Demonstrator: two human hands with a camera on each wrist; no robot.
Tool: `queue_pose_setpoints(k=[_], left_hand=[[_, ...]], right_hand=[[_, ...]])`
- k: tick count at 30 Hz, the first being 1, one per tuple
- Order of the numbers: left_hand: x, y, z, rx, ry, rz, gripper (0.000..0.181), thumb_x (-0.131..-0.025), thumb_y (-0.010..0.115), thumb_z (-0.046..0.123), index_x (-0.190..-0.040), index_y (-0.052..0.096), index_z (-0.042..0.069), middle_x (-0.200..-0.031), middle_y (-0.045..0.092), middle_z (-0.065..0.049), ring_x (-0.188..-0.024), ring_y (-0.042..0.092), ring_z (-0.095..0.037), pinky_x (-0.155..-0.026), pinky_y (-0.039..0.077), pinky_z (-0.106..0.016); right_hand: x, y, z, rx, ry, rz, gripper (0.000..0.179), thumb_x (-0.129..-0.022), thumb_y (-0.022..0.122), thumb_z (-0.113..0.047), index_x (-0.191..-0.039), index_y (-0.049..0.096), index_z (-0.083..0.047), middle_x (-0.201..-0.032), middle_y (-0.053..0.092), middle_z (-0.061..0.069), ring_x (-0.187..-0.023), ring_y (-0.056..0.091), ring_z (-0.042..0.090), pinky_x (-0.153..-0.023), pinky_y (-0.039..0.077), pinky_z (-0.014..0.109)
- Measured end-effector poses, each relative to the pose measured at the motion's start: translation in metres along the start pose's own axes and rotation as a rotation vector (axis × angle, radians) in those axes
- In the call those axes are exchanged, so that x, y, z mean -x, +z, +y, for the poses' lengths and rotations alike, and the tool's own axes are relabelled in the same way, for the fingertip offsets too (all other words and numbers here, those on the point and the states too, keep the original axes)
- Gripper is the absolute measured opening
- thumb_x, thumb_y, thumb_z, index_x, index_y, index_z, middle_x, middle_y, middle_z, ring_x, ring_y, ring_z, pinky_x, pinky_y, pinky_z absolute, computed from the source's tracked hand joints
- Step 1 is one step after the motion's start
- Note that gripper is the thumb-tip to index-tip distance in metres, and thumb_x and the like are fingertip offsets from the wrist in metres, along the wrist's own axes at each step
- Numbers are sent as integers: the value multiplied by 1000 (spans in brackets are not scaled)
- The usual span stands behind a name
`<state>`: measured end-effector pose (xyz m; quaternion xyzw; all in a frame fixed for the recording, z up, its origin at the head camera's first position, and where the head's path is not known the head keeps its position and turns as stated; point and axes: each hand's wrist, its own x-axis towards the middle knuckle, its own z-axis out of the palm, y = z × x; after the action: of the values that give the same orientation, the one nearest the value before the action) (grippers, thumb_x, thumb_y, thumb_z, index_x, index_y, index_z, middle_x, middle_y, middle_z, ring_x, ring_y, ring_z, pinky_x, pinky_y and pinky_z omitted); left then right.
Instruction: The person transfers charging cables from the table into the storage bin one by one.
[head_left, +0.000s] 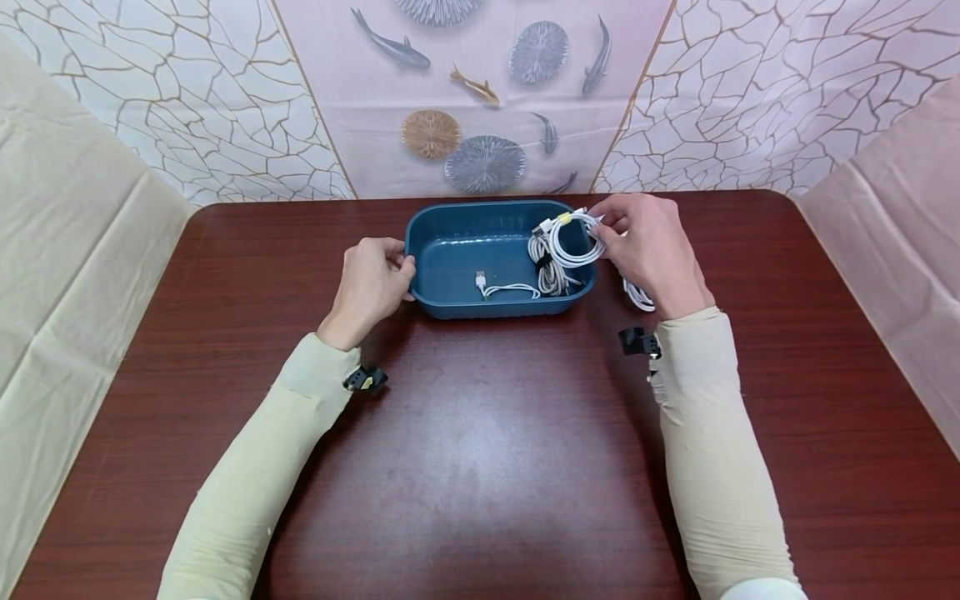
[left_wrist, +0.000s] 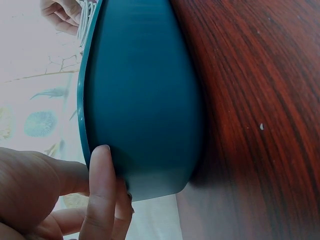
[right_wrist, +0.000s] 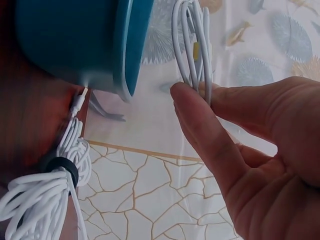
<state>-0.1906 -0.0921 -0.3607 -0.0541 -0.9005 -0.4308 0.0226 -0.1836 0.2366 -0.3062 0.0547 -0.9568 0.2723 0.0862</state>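
Two hands are working at the blue bin [head_left: 491, 309]: the left hand [head_left: 370, 282] is gripping its left end, and the right hand [head_left: 651, 246] is pinching a coiled white cable [head_left: 576, 262]. The right hand's fingertips [right_wrist: 187, 97] are closing together on the loops at one edge of the coil, leaving most of the ring projecting beyond them, toward the bin's side. From the head view, the coil is overlapping the bin's right end; in the right wrist view it is hanging in the air, apart from the rim. A yellow band [head_left: 564, 218] is wrapping the loops, and a metal-tipped plug [head_left: 542, 227] is sticking out leftward, away from the fingers.

The left hand's fingers are bending around the rim, one fingertip pressing against the outer wall. Inside the bin, a bundled cable [head_left: 553, 281] is lying at the right, and a thin white cord with a USB plug [head_left: 481, 281] is stretching leftward along the floor. Another white bundle [right_wrist: 37, 200], with a black tie [right_wrist: 62, 167] circling it, is resting on the table [head_left: 480, 467] below the right hand, just beside the bin.
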Motion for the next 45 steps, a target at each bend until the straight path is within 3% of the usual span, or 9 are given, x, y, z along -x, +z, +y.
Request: queue_pose_setpoints(k=[11,26,35,45], left_hand=[[0,1,-1,3,4,-5,33,-100,60,11,-126,66,-9,-94,72,-18,-57,73,-15,-52,59,-21],[0,1,-1,2,3,-4,33,-100,61,10,-126,66,-9,-93,72,-17,-56,72,-15,-52,59,-22],[0,0,0,3,2,-1,34,-100,61,11,-127,66,-8,-93,72,-17,-57,72,-15,-52,59,-21],[0,0,-1,7,-4,-4,34,-100,60,12,-126,66,-8,-93,72,-17,-57,72,-15,-52,59,-21]], right_hand=[[1,6,-7,-29,40,-20,26,-100,62,-16,-123,73,-9,-104,75,14,-81,73,24,-67,53,23],[-3,17,-15,5,6,-6,25,-99,63,-14,-121,73,-5,-102,76,14,-78,75,25,-64,53,23],[-4,26,-17,-24,-12,40,23,-98,64,-10,-117,73,-2,-99,76,18,-88,73,28,-78,61,44],[-6,34,-20,-20,-32,82,23,-97,64,-9,-115,74,1,-97,75,20,-87,73,31,-80,61,46]])
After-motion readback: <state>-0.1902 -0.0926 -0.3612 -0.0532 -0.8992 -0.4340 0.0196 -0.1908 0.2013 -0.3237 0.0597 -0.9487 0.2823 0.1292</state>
